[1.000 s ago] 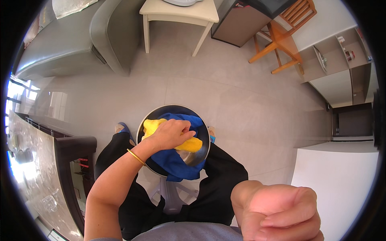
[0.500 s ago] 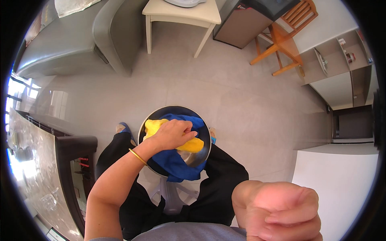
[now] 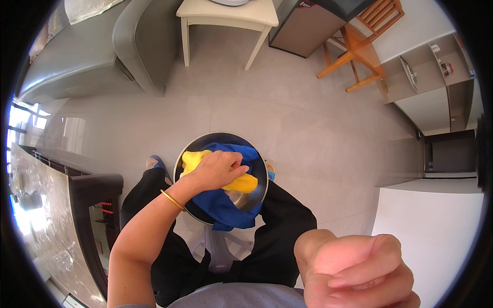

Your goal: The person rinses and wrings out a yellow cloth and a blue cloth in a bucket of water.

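A round, dark-lined pan (image 3: 184, 154) with a pale rim rests between my knees, above a grey plastic stool (image 3: 217, 251). Inside it lies a bunched blue cloth (image 3: 215, 208), partly hanging over the near rim, and a patch of shiny surface shows beside it. My left hand (image 3: 218, 169), with a gold bangle on the wrist, is closed over a yellow cloth (image 3: 245, 183) and presses it down in the pan. Close to the camera at the lower right, my right hand (image 3: 359, 272) is raised with its fingers curled in; nothing shows in it.
A glossy-topped table (image 3: 49, 205) stands close on my left, a white cabinet (image 3: 426, 220) on my right. Farther off are a grey sofa (image 3: 77, 61), a cream side table (image 3: 226, 20), a wooden chair (image 3: 359, 46) and low shelves (image 3: 429, 77).
My right hand has turned slightly and its curled fingers have shifted a little. My left hand stays on the yellow cloth. The whole view has moved slightly.
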